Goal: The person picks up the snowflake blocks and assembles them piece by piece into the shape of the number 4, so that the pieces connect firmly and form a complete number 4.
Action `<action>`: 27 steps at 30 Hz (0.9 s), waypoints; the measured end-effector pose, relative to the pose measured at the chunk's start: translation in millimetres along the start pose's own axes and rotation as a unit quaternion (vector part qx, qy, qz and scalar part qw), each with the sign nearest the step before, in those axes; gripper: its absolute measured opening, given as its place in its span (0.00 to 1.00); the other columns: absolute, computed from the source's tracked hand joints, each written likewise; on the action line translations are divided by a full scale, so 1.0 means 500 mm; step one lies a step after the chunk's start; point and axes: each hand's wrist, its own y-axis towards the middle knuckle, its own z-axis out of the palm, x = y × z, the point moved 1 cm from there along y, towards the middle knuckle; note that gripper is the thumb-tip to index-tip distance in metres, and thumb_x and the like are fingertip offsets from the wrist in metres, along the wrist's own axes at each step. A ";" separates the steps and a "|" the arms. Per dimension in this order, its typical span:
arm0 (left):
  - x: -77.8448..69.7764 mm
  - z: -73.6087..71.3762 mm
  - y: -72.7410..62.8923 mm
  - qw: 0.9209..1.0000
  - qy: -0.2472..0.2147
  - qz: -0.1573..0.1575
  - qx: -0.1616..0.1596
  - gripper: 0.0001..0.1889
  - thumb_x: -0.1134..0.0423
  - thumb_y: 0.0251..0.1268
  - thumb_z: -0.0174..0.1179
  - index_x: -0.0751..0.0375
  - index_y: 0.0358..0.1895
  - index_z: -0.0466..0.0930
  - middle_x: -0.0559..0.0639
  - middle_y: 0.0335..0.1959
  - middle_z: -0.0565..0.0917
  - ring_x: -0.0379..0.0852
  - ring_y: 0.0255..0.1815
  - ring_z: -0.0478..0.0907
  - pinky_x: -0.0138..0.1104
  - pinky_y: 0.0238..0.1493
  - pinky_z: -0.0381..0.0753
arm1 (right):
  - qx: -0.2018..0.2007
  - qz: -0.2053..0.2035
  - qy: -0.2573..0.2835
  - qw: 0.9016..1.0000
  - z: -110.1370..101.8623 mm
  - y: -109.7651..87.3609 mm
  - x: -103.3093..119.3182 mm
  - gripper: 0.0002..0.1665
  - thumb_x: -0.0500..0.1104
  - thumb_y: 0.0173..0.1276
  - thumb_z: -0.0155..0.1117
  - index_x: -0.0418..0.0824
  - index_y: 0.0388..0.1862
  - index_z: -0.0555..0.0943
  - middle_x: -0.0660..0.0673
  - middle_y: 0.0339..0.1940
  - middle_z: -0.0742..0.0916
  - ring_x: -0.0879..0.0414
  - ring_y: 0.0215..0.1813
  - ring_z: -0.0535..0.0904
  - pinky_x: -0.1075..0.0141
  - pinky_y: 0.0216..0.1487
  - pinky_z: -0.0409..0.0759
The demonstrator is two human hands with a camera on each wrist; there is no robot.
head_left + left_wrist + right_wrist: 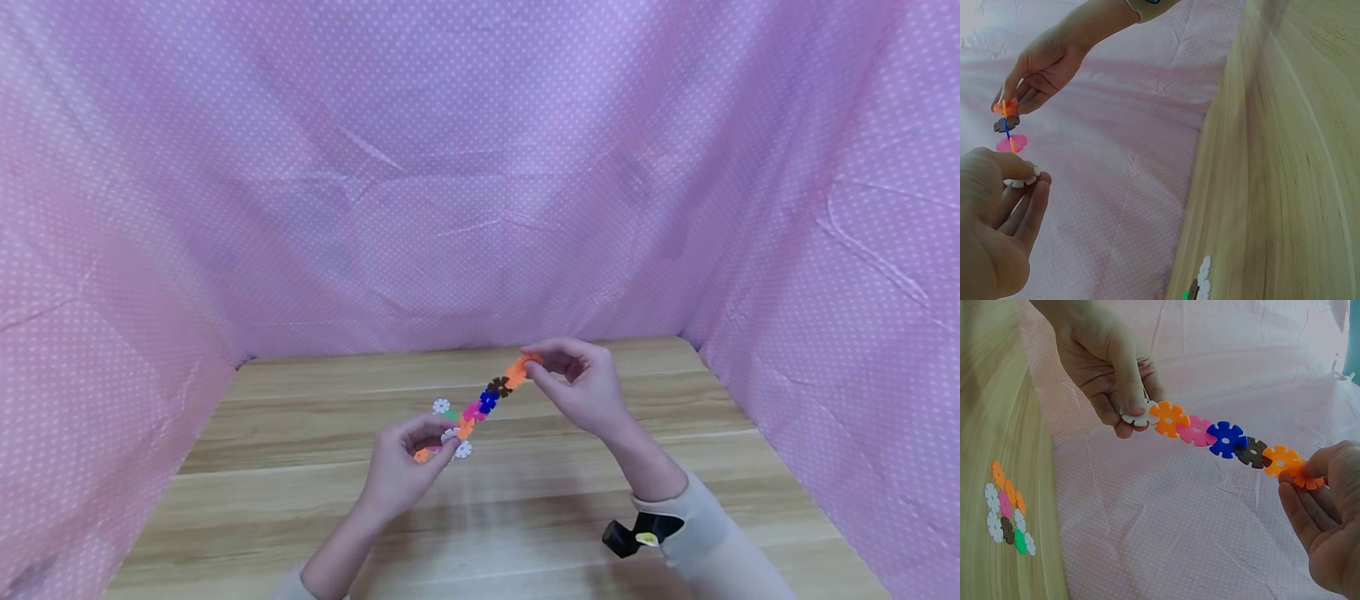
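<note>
Pink-violet cloth (480, 183) with small white dots, creased in many places, closes the background, and below it a pale wooden table (525, 542) with streaked grain fills the lower part of the frame. From my distant post I see the work, a chain of discs (1227, 440), raised slantwise near the centre of the head view. I count seven discs in one line: white, orange, pink, blue, brown and two orange. Whether the end discs are pushed fully in, I cannot tell. At the left of the right wrist view, loose discs (1004, 504) lie on the table, not joined to this line; I judge these are what is left. The left hand (402, 468) has its fingers closed in a pinch at the white end; the right hand (583, 387) pinches the orange end between thumb and fingers. The discs look like thin plastic, flower-shaped, with notched rims and a central hole. Some show edge-on beside flat neighbours, so I think they are slotted crosswise.
</note>
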 end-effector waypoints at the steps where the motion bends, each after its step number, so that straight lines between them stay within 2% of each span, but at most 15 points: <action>1: -0.001 -0.001 0.000 1.000 0.001 -0.001 -0.002 0.09 0.75 0.62 0.74 0.61 0.43 0.90 0.54 0.38 0.92 0.35 0.38 0.89 0.32 0.46 0.94 | 0.000 0.001 0.003 1.000 0.001 0.001 0.001 0.11 0.22 0.65 0.71 0.27 0.46 0.88 0.30 0.38 0.91 0.66 0.41 0.90 0.74 0.42 0.91; 3: -0.003 -0.002 0.001 1.000 -0.002 -0.009 -0.006 0.09 0.75 0.62 0.74 0.62 0.43 0.90 0.55 0.38 0.93 0.35 0.38 0.89 0.32 0.46 0.94 | 0.000 -0.001 0.006 1.000 0.003 0.003 0.002 0.12 0.22 0.65 0.71 0.28 0.47 0.88 0.31 0.38 0.92 0.66 0.41 0.90 0.74 0.42 0.91; 5: -0.005 -0.003 0.002 0.999 -0.003 -0.031 -0.014 0.09 0.75 0.62 0.74 0.61 0.43 0.90 0.54 0.38 0.93 0.36 0.38 0.90 0.32 0.46 0.94 | 0.001 -0.006 0.017 1.000 0.006 0.004 0.003 0.12 0.21 0.65 0.71 0.27 0.47 0.88 0.35 0.38 0.93 0.66 0.41 0.90 0.74 0.41 0.91; 10: -0.008 -0.009 0.005 0.996 -0.040 -0.076 -0.037 0.07 0.75 0.63 0.73 0.65 0.43 0.89 0.61 0.39 0.93 0.38 0.39 0.92 0.34 0.48 0.94 | 0.015 -0.023 0.081 0.996 0.015 0.006 0.002 0.17 0.20 0.65 0.69 0.20 0.53 0.83 0.52 0.45 0.94 0.63 0.45 0.92 0.69 0.45 0.93; 12: -0.011 -0.014 0.006 0.994 -0.062 -0.077 -0.050 0.07 0.77 0.63 0.71 0.70 0.44 0.88 0.66 0.39 0.92 0.40 0.39 0.93 0.34 0.47 0.94 | 0.023 -0.025 0.103 0.994 0.021 0.005 -0.001 0.18 0.20 0.67 0.67 0.18 0.56 0.80 0.57 0.49 0.93 0.62 0.47 0.92 0.67 0.47 0.93; 15: -0.016 -0.021 0.007 0.992 -0.081 -0.076 -0.067 0.08 0.79 0.63 0.70 0.74 0.45 0.87 0.69 0.40 0.92 0.41 0.37 0.93 0.35 0.46 0.94 | 0.030 -0.021 0.109 0.993 0.032 0.000 -0.014 0.17 0.22 0.70 0.65 0.19 0.56 0.79 0.53 0.48 0.93 0.61 0.46 0.92 0.65 0.48 0.94; 20: -0.022 -0.034 0.006 0.989 -0.106 -0.074 -0.074 0.10 0.80 0.63 0.70 0.79 0.47 0.85 0.71 0.41 0.91 0.41 0.37 0.93 0.39 0.46 0.94 | 0.054 0.037 0.063 0.996 0.058 -0.019 -0.052 0.12 0.23 0.70 0.67 0.21 0.51 0.83 0.34 0.43 0.92 0.62 0.44 0.91 0.67 0.49 0.93; 22: -0.023 -0.039 0.006 0.988 -0.110 -0.078 -0.076 0.10 0.79 0.64 0.70 0.78 0.47 0.85 0.70 0.41 0.91 0.43 0.38 0.94 0.39 0.46 0.94 | 0.073 0.062 0.029 0.995 0.072 -0.028 -0.071 0.09 0.25 0.70 0.68 0.25 0.49 0.85 0.30 0.42 0.91 0.60 0.43 0.90 0.68 0.48 0.93; 25: -0.027 -0.045 0.006 0.987 -0.111 -0.081 -0.080 0.10 0.78 0.65 0.70 0.77 0.47 0.85 0.65 0.41 0.92 0.44 0.39 0.94 0.38 0.46 0.94 | 0.111 0.094 -0.032 0.989 0.097 -0.042 -0.103 0.07 0.29 0.71 0.69 0.32 0.46 0.88 0.35 0.42 0.92 0.55 0.43 0.90 0.67 0.48 0.92; 27: -0.031 -0.047 0.007 0.988 -0.106 -0.078 -0.083 0.09 0.77 0.65 0.71 0.76 0.46 0.85 0.59 0.40 0.93 0.43 0.39 0.93 0.36 0.46 0.94 | 0.142 0.110 -0.081 0.980 0.115 -0.052 -0.126 0.07 0.32 0.72 0.70 0.38 0.45 0.89 0.42 0.41 0.93 0.55 0.42 0.89 0.65 0.48 0.93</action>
